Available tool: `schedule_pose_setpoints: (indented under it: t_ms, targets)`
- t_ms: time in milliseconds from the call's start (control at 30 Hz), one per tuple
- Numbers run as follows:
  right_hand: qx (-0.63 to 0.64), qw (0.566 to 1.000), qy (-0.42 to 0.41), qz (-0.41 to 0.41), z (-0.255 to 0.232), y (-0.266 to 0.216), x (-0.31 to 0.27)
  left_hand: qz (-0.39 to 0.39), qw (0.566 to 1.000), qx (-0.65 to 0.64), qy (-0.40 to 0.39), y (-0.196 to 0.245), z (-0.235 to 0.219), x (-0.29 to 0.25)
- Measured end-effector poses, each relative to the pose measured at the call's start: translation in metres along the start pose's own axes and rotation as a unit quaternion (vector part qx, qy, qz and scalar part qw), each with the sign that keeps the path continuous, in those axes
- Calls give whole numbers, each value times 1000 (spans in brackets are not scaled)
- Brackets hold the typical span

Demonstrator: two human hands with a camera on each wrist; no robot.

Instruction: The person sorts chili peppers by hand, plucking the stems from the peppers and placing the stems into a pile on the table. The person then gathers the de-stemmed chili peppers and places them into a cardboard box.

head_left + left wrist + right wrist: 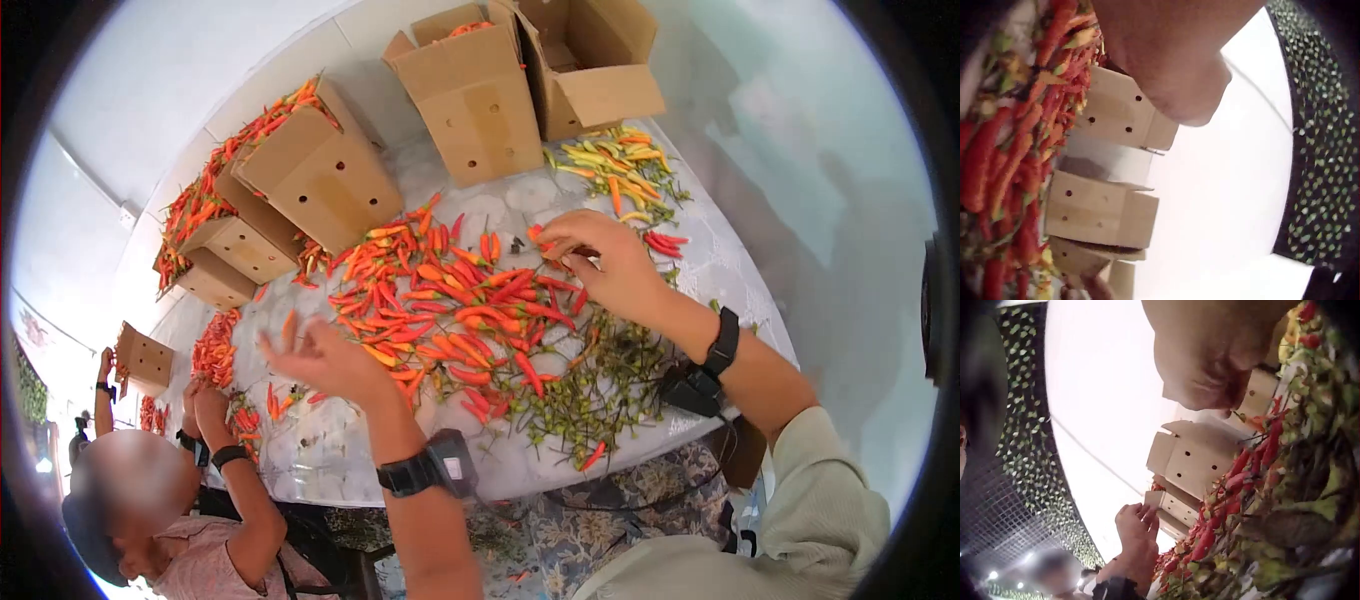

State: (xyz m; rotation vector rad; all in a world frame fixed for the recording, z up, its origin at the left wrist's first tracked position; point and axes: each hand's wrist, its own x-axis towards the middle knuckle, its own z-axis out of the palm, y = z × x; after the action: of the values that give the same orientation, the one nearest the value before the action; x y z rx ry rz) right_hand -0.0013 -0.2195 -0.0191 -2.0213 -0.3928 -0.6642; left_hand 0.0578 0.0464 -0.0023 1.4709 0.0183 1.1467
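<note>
In the head view, my right hand [600,255] is above the back right of the pile, pinching a red-orange chili pepper [535,233] at its fingertips. The right wrist view has that chili [1257,422] just below the curled fingers, its thin stem showing. My left hand [335,365], slightly blurred, hovers over the left edge of the pile with loosely spread fingers. An orange chili [289,328] appears right by its fingertips. Between and below both hands spreads a heap of red and orange chilies [450,290]. Green stems [610,390] are piled at the front right.
Cardboard boxes [475,110] line the back of the table [330,450], one group heaped with chilies [200,200]. Yellow chilies [620,165] lie at the far right. Another person [190,540] works at the left beside a smaller red pile [215,350].
</note>
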Motion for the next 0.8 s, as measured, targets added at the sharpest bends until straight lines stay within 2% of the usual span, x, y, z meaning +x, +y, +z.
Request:
schedule_pose_setpoints:
  t_ms: [67,100,133,200,233,333,433,467,533,567,633,667,733,767,800]
  targets:
    - [75,995,42,54,2,8,1,26,975,85,-202,-21,-1,-9]
    - [40,998,30,50,0,11,2,44,946,97,-308,-16,5,-19]
    - [60,995,55,56,0,8,3,55,903,105,-413,-13,10,-31]
    - [82,988,105,72,-7,-1,1,62,856,113,-501,-3,14,-43]
    - [136,982,108,79,-9,-2,1,66,830,113,-543,3,17,-49]
    - [300,942,80,126,-9,1,-7,-44,848,30,-527,23,21,-63]
    - [420,885,52,196,-3,1,-10,-34,878,-30,-476,37,28,-77]
    - [457,861,48,219,-2,0,-10,-41,871,-27,-489,38,28,-78]
    - [479,845,27,236,2,0,-13,-52,857,-21,-512,39,26,-77]
    - [490,837,14,243,4,-1,-12,20,851,-2,-525,33,26,-74]
    - [490,835,3,250,5,-4,-12,161,824,38,-542,19,24,-65]
    - [489,834,-2,256,7,-5,-13,134,836,38,-531,17,22,-65]
    - [371,912,4,176,11,-1,-12,73,857,33,-510,24,21,-68]
    - [309,941,9,137,13,0,-16,71,858,34,-507,28,17,-71]
    - [266,952,-27,150,12,-5,-19,72,861,35,-502,31,16,-71]
